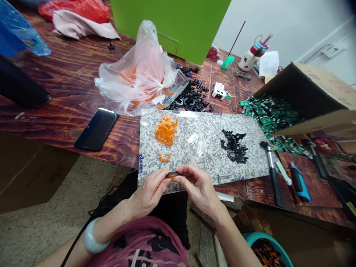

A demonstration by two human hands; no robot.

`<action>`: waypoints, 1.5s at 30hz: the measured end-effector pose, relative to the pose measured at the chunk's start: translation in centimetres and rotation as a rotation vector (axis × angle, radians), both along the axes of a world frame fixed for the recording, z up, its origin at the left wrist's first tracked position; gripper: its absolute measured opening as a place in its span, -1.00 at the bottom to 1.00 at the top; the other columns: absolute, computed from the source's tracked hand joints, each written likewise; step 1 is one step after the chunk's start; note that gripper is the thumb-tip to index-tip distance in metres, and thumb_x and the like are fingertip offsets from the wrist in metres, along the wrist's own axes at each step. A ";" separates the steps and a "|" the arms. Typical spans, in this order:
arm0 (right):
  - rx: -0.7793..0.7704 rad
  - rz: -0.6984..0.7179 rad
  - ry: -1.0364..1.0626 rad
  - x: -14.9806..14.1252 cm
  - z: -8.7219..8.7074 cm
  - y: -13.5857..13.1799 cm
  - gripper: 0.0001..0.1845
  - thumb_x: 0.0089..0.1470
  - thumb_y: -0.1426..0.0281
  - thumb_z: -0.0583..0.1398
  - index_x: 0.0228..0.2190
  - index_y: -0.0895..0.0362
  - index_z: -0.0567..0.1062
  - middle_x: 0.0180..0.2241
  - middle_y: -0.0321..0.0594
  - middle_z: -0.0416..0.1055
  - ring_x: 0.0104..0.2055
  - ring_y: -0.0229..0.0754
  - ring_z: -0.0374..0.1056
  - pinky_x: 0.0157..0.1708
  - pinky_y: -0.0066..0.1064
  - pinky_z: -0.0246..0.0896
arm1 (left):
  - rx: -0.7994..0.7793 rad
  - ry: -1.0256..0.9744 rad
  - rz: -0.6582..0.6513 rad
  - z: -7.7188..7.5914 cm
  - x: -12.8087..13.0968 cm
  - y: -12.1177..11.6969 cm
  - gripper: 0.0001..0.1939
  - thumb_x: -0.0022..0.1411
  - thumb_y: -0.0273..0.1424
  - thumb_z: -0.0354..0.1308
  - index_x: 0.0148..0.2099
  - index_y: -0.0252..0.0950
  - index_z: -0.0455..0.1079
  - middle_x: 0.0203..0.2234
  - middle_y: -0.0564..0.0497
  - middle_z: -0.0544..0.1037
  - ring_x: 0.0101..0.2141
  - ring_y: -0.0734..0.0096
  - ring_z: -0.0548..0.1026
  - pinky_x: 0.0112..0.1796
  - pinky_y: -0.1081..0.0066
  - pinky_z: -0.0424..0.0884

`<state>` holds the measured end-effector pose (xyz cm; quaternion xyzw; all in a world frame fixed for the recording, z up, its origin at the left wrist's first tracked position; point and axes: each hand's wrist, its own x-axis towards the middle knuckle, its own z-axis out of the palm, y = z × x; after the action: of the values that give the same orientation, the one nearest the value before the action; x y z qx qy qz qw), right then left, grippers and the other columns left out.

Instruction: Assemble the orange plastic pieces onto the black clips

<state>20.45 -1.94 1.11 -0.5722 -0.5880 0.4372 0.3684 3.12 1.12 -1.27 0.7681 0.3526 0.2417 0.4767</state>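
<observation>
Left hand [147,193] and right hand [200,189] can pass over the speckled board [189,163]; a probable hammer [274,181] blocks rightward

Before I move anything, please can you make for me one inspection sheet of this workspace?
Surface: reddish-brown wooden table with a granite-patterned board on it.
Job's things: small amber piece, orange pieces, clear pieces and black plastic parts lie in separate groups on the board.
Clutter: plastic bag, smartphone, cardboard box, spilled green pieces, blue-handled tool.
Hands: left hand and right hand both pinch the small amber piece above the board's edge.
Cables: thin dark cord beside the left forearm; its kind is unclear.
Surroundings: speckled floor, white wall, teal basin.
</observation>
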 end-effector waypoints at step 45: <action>0.122 -0.122 0.013 0.6 -0.4 -1.7 -0.91 0.08 0.35 0.20 -0.33 0.10 0.45 -0.34 -0.25 0.41 -0.31 -0.25 0.34 -0.33 -0.44 0.29 | 0.028 -0.050 -0.074 -0.2 0.3 -0.1 -0.73 0.35 -0.41 -0.13 0.03 -0.27 0.29 -0.17 -0.09 0.50 -0.15 0.30 0.45 -0.13 0.39 0.34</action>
<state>21.05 -3.68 0.67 -0.5805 -0.5752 0.3810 0.4324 3.42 1.06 -1.45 0.7809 0.3085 0.2477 0.4833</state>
